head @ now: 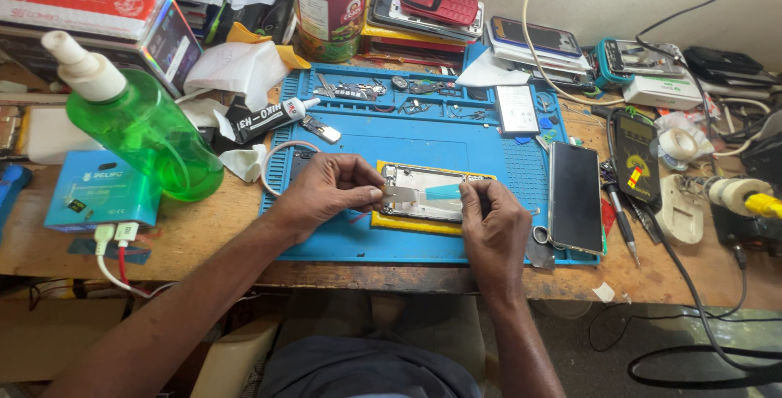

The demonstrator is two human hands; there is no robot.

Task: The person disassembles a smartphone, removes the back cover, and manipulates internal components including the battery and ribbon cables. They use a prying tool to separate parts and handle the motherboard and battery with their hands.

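An opened phone (pixel 423 194) lies face down on a yellow pad in the middle of the blue repair mat (pixel 391 141). My left hand (pixel 330 190) pinches a thin metal pry blade (pixel 399 193) whose tip rests on the phone's left end. At the phone's right side, my right hand (pixel 493 227) holds a teal plastic tool (pixel 444 192) against the exposed inside. Both hands rest on the mat.
A black-screened phone (pixel 575 197) lies at the mat's right edge, a multimeter (pixel 636 158) and screwdriver (pixel 619 223) beyond it. A green spray bottle (pixel 134 121) and blue box (pixel 102 190) stand left. Glue tube (pixel 273 118), small parts, stacked phones (pixel 440 7) and a jar (pixel 330 7) crowd the back.
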